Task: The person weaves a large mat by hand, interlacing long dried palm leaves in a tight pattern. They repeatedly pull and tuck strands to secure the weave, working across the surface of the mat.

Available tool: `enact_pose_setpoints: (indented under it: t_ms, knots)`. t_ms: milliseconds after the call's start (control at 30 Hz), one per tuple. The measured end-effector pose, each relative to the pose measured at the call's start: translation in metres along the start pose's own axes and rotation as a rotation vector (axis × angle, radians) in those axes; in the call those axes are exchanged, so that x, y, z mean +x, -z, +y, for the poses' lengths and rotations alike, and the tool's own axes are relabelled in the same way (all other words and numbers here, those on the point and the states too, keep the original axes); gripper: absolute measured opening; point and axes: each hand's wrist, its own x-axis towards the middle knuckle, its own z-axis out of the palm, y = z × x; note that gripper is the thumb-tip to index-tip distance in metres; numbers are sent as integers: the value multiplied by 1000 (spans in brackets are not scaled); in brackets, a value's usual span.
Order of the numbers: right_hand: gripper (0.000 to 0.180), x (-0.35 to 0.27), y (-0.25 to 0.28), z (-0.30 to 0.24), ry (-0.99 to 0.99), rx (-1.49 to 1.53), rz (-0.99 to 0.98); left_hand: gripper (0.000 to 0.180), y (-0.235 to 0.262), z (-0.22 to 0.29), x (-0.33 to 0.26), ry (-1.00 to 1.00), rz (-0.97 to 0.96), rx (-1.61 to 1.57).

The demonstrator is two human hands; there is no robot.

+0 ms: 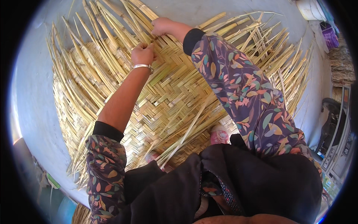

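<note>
- The left hand [143, 53] is closed in a fist-like grip on the pale reed strips [112, 30] right at the far edge of the weave, knuckles up, apparently pinning the last crossing so it does not slip loose.
- The right hand [161, 26] reaches a little further out, its fingers pinched shut on a single strip among the loose ends; which strip exactly is hard to tell, as the fingertips are hidden in the bundle.
- The two hands sit near each other, not touching, both at the boundary where finished plaiting gives way to unwoven ends; one seems to steady while the other works a strip.
- A metal bangle [143, 67] circles the left wrist; both patterned sleeves [246, 93] are pushed back clear of the straw.
- The woven mat [167, 100] lies flat on the grey floor [33, 93], spreading under the person, whose pink shoes [219, 135] rest on the finished part, likely weighting it down.
- Loose strips fan outward from the mat's edges on all sides; one long strip [190, 127] lies diagonally across the weave towards the feet.
- A bundle of dry straw [341, 65] sits at the right rim, well apart.
</note>
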Motion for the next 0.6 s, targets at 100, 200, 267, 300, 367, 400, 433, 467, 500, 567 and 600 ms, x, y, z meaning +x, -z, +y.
enact_pose_setpoints:
  t_ms: [100,200,267,300,367,400,433,467,500,567,600]
  knots:
    - [26,12,4,-6,-66,-128,-43,27,0,5,-4,18,-18,-45]
    - [30,11,2,-14,28,-136,145,27,7,12,-11,35,-34,-31]
    - [39,14,9,-15,-35,-69,131,27,9,10,-9,41,-46,-38]
    - [44,14,11,-16,-66,-36,124,27,10,8,-8,43,-52,-42]
    - [43,26,11,-3,-69,5,76,26,8,14,-11,54,-72,-49]
    - [42,32,10,7,-72,26,54,26,7,16,-12,57,-85,-52]
    - [39,41,5,19,-86,198,14,26,6,17,-12,58,-85,-62]
    - [35,47,2,30,-99,370,-25,25,5,17,-12,56,-86,-72]
    - [32,51,0,43,-114,542,-62,25,2,17,-11,55,-90,-81]
    - [23,37,4,38,-45,815,-140,24,3,8,-6,80,-44,-101]
    - [24,28,5,33,-22,848,-117,23,4,4,-4,92,-22,-110]
